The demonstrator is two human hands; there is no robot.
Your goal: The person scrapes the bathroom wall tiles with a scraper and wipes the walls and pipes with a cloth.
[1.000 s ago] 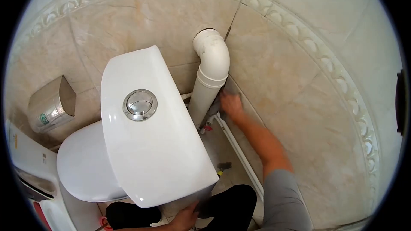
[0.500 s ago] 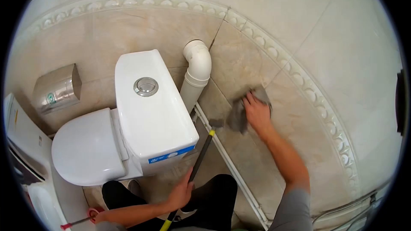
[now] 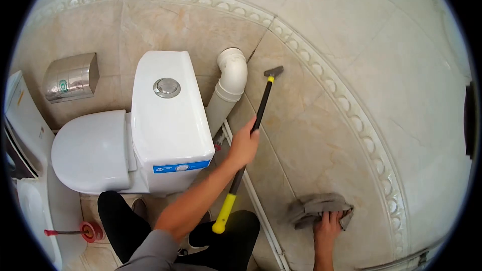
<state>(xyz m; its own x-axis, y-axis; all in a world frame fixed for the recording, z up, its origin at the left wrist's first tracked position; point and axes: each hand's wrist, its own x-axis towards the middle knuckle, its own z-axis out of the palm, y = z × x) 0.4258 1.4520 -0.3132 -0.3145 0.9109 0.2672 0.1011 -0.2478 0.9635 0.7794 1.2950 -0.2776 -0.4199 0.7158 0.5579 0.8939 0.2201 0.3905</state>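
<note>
Crumpled gray cloth, slim black-handled tool

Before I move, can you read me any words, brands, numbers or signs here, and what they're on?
None reads clearly.
Blue label on the toilet tank: white print, too small.
Green emblem on the metal wall box: illegible.
Small marks on the white unit: too blurred.
</note>
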